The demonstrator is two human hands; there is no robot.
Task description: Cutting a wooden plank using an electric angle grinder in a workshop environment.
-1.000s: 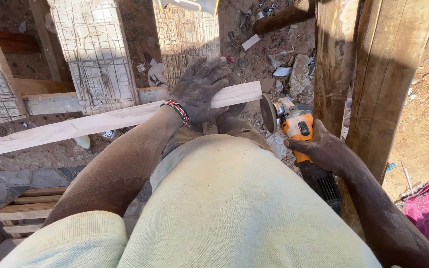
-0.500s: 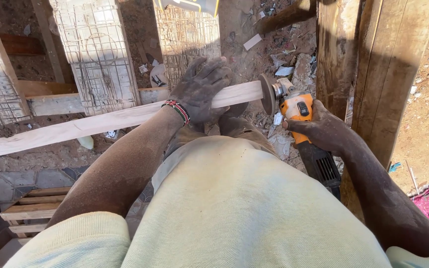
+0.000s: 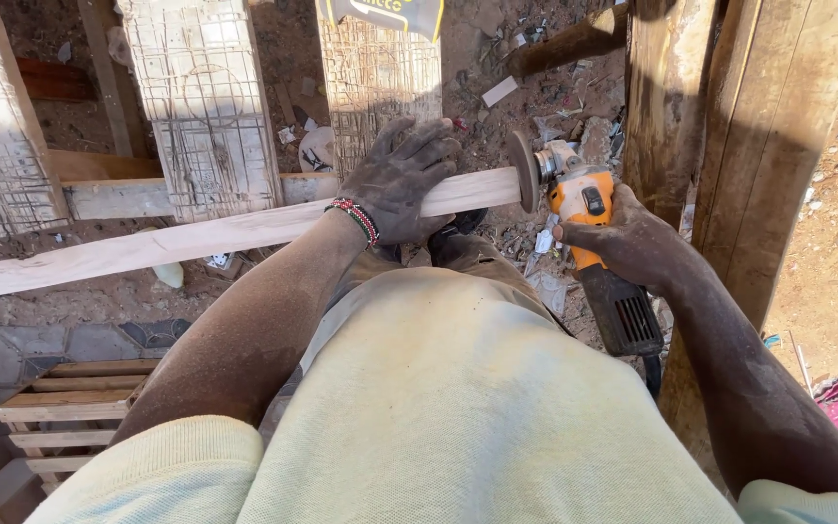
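Nearest the camera is the person's pale yellow shirt (image 3: 438,408), with both bare forearms reaching out from it. The right hand (image 3: 628,243) is wrapped tight around the orange body of an angle grinder (image 3: 584,209), fingers curled fully round it; the black rear part of the tool runs back below the wrist. Just beyond those fingers, the grinder's round disc (image 3: 522,172) stands on edge and touches the end of a long pale wooden strip (image 3: 196,238). The left hand (image 3: 395,184), dusty and wearing a beaded bracelet (image 3: 354,217) at the wrist, lies flat on top of the strip near that end, fingers spread and pressing down rather than closed round it. From under those fingers the strip runs away to the left. Beyond the fingertips stand scored whitish wooden blocks (image 3: 206,107), with dirt and scattered scraps. Right of the grinder hand rise two upright timber posts (image 3: 778,146).
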